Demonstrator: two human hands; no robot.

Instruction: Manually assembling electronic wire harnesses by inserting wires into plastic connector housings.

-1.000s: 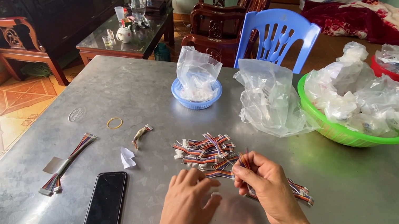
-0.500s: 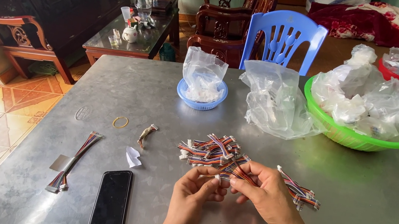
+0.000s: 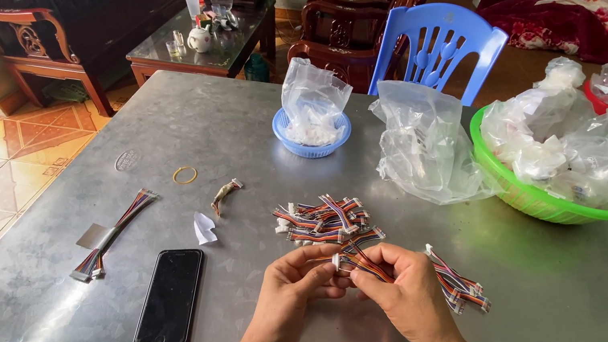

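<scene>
Head view, looking down at your work. Your left hand (image 3: 293, 291) and right hand (image 3: 403, 292) meet just below the middle of the frame, both grasping one multicoloured wire harness (image 3: 361, 265) by fingertip pinch; its white connector end shows at the left fingertips. At 12 o'clock from your hands, touching the held piece, lies the loose pile of harnesses (image 3: 324, 221) of the same kind. At 3 o'clock from your right hand, a second small cluster of harnesses (image 3: 458, 283) fans out from under the hand.

Progress, as a judgement: one finished-looking wire bundle (image 3: 113, 234) lies well apart at 9 o'clock, stretched flat with a bit of tape or paper at its middle. By that count most of the pile is unhandled and the work appears to be at an early stage. A rubber band (image 3: 184, 175) and a small stray harness piece (image 3: 224, 194) lie at 10 o'clock, a scrap of white paper (image 3: 204, 228) and a black phone (image 3: 170, 298) at 8 to 9 o'clock.

Farther off at 12 o'clock stand a blue basket (image 3: 309, 141) holding a clear bag, and a heap of empty plastic bags (image 3: 426, 146); at 1 to 2 o'clock, a green basin (image 3: 527, 197) is piled with filled bags.

Your surface (image 3: 565, 318) is dull grey sheet metal. Beyond it: a blue plastic chair (image 3: 441, 46), dark carved wooden chairs, a glass-topped tea table (image 3: 204, 33), and orange floor tiles at left.
</scene>
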